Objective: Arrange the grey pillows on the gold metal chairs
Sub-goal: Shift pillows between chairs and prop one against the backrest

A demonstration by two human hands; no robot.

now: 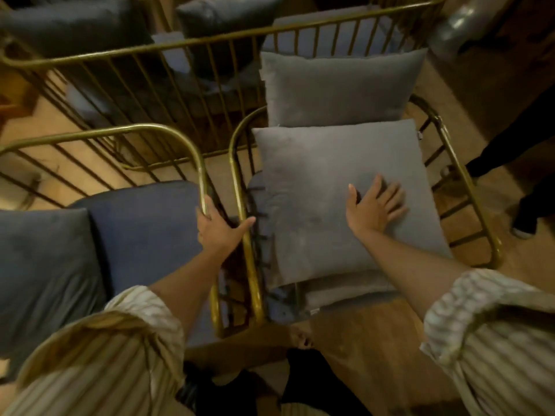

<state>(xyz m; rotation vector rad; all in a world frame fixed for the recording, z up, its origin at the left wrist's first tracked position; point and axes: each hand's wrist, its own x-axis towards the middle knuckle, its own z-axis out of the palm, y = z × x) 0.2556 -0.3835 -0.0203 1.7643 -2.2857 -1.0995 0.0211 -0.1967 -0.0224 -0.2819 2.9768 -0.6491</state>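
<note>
Grey pillow (330, 199) lies flat on the seat of the right-hand gold metal chair (468, 187), covering most of it, with its far edge touching a second grey pillow (336, 88) that leans upright against the chair's barred back. Under the flat pillow a paler seat cushion (345, 291) shows at the near edge. The right hand (374, 205) rests palm down on the flat pillow, fingers spread apart and gripping nothing. The left hand (217, 228) sits on the curved gold armrest rail (192, 145) of the neighbouring chair on the left, thumb and fingers apart, one finger reaching to the rail of the right-hand chair. That left chair holds a dark blue seat cushion (144, 226) and a dark grey pillow (39, 265) beside it. Both forearms come out of rolled striped sleeves (495, 325). Wooden floor (369, 340) lies beneath.
</note>
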